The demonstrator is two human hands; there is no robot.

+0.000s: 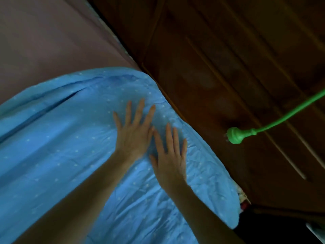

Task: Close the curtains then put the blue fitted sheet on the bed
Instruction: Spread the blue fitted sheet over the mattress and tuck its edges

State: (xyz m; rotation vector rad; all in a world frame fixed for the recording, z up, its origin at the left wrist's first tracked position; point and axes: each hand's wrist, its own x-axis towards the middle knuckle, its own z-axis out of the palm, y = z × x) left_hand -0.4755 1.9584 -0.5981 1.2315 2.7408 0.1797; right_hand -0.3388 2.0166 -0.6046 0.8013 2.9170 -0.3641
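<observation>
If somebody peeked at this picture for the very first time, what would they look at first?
Most likely the big blue sheet with tiny white dots, filling the lower left. Two bare hands lie flat on it near its rounded corner, the left hand just above the right hand, fingers spread. Next comes the bright green plug on its cord, hanging at the right in front of the dark wooden panels.

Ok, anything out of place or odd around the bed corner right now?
Yes: a green power plug on its cord dangles loose in front of the dark wooden panelling, plugged into nothing. A deep fold also creases the blue fitted sheet left of both flat hands.
</observation>
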